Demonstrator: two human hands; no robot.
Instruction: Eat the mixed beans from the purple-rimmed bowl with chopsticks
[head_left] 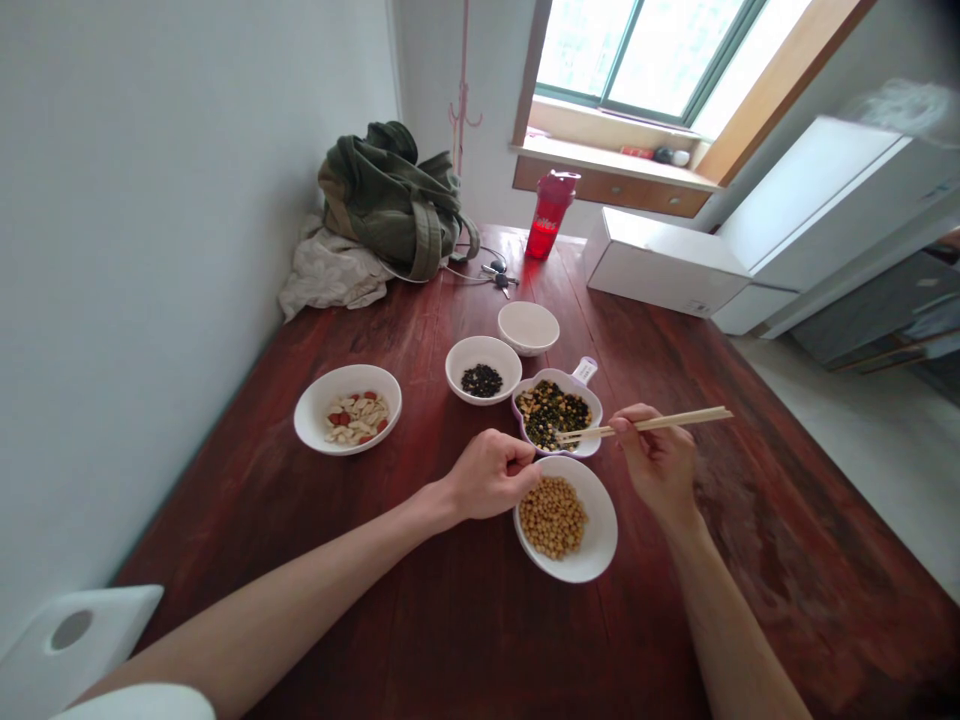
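My right hand [660,465] grips a pair of wooden chopsticks [675,419], their tips down in a purple-rimmed, handled bowl [585,372] of mixed dark and yellow beans [553,410]. Closed at the left edge of a white bowl [600,535], my left hand [491,475] has thumb and fingers on its rim. Yellow soybeans [553,517] lie in that bowl. Just behind is a white bowl [461,360] with small black beans [481,380]. Off to the left, another white bowl [307,410] contains pale and reddish-brown pieces [358,417].
Beyond the bowls stands another white bowl [529,325]. Farther back on the dark red table [450,640] are a green bag [382,190], a patterned cloth [334,270], keys [501,278], a red bottle [551,215] and a white box [664,265]. A white chair [124,620] is at lower left.
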